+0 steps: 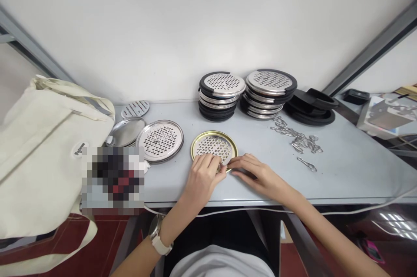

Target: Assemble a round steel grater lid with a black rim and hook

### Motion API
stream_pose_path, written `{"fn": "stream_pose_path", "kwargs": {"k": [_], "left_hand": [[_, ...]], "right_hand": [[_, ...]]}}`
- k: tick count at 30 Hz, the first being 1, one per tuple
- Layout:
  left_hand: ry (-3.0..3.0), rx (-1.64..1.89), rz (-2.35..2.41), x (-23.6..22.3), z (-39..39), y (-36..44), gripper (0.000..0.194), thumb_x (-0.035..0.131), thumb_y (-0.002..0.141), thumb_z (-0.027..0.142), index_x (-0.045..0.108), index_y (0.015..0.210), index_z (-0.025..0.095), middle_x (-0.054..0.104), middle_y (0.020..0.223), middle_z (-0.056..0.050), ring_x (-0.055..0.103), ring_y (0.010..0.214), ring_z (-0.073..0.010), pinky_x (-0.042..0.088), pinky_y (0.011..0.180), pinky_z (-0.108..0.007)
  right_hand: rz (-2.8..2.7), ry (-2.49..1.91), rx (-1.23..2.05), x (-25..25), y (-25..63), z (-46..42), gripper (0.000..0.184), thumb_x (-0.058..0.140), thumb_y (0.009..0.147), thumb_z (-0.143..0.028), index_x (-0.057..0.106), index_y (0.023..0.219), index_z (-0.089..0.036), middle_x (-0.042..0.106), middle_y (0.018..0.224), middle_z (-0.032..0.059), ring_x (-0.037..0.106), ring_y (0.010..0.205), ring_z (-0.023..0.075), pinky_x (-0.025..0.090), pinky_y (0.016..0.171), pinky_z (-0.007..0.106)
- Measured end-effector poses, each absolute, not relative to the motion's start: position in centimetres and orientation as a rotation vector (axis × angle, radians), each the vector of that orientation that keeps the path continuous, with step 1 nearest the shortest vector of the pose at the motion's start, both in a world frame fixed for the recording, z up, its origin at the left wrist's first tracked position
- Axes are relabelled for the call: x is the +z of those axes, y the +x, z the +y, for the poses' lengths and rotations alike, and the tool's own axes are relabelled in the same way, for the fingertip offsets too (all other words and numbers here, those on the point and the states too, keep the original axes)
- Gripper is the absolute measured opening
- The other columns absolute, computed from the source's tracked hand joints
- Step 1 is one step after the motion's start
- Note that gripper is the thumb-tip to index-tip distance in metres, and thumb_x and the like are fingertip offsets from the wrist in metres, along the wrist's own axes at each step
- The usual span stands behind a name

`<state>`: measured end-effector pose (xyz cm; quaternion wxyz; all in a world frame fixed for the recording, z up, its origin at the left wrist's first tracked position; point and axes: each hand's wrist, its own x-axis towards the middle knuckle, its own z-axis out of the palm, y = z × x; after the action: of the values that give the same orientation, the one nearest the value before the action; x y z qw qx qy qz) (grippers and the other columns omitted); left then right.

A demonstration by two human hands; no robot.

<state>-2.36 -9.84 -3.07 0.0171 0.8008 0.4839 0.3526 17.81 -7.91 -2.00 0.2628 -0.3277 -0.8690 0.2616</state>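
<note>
Palms-down, left hand (204, 173) and right hand (257, 173) side by side, fingers curled, pinching gold-rimmed perforated disc (213, 146) near edge

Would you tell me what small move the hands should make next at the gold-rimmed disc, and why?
Probably lift the disc's near edge slightly. The left hand and right hand both pinch at the near rim of the gold-rimmed perforated disc, which lies flat on the table, so there is little to grip.
</note>
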Motion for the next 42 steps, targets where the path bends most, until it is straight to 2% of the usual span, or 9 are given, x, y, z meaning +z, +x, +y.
{"fn": "stream_pose_path", "kwargs": {"k": [7,18,42], "left_hand": [[2.489,1.113,1.498,-3.1,-9.8,-2.5,0.008,0.061,0.084,0.015,0.054,0.081,0.018,0.057,0.076,0.0,0.053,0.073,-0.0152,0.042,0.075,-0.031],[2.477,1.128,1.484,-2.8,-9.9,-2.5,0.005,0.059,0.086,0.016,0.055,0.083,0.018,0.059,0.076,0.0,0.055,0.073,-0.0152,0.041,0.075,-0.031],[2.452,1.121,1.495,-2.9,-9.9,-2.6,0.006,0.061,0.084,0.016,0.056,0.084,0.018,0.06,0.078,0.0,0.056,0.076,-0.0153,0.041,0.076,-0.031]], "right_hand": [[-2.413,-0.854,0.64,-2.1,17.8,-6.7,0.016,0.045,0.096,-0.022,0.06,0.102,-0.022,0.065,0.101,0.0064,0.054,0.097,0.0188,0.044,0.088,0.037],[-2.487,-0.874,0.544,-2.3,17.6,-6.9,0.014,0.042,0.097,-0.018,0.056,0.1,-0.02,0.062,0.097,0.0048,0.05,0.091,0.0174,0.04,0.085,0.035],[-2.506,-0.835,0.554,-2.8,17.5,-7.2,0.021,0.039,0.096,-0.016,0.057,0.105,-0.022,0.058,0.104,0.0077,0.05,0.096,0.0198,0.046,0.086,0.037]]}}
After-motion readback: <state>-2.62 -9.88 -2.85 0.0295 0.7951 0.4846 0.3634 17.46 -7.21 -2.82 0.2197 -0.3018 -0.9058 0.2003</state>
